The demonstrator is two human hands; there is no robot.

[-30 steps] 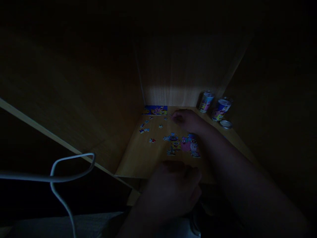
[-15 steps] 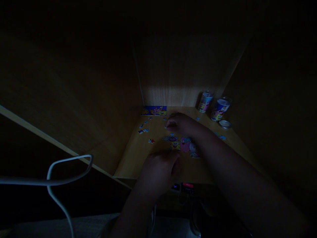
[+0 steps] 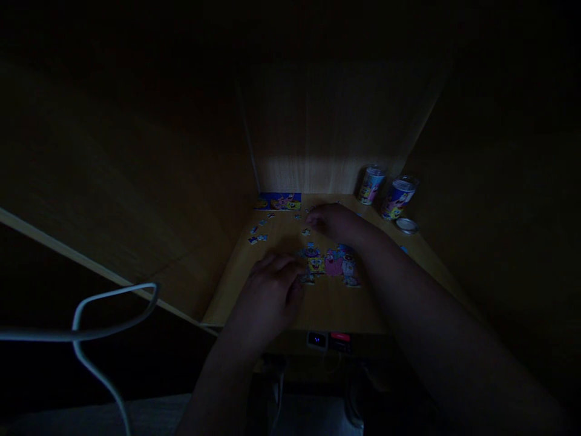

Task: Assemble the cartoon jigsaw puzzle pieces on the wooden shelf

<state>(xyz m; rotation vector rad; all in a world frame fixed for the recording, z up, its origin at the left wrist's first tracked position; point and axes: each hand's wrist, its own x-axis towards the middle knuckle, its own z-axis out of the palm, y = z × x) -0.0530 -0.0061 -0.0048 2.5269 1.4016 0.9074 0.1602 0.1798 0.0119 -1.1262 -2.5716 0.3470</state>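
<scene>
A partly joined jigsaw puzzle (image 3: pixel 333 264) with yellow and pink cartoon figures lies on the wooden surface. At its left edge is my left hand (image 3: pixel 275 284), its fingers loosely bent and the thumb apart from them; nothing shows in it. Beyond the puzzle, my right hand (image 3: pixel 333 221) hovers over the surface with fingertips curled together. Whatever they may hold is too dark to see. A loose puzzle piece (image 3: pixel 305 232) lies just below those fingertips, and another piece (image 3: pixel 297 216) is to their left.
Several loose pieces (image 3: pixel 258 239) lie at the left. A picture strip (image 3: pixel 279 201) rests against the back panel. Two printed cans (image 3: pixel 371 184) stand at the back right, near a round lid (image 3: pixel 407 226). A white cable (image 3: pixel 97 369) loops at left; wooden walls flank the surface.
My left hand has moved left and forward, uncovering the puzzle's lower left and covering a reddish piece. My right hand has shifted slightly, exposing a piece below its fingertips. The view has shifted a little.
</scene>
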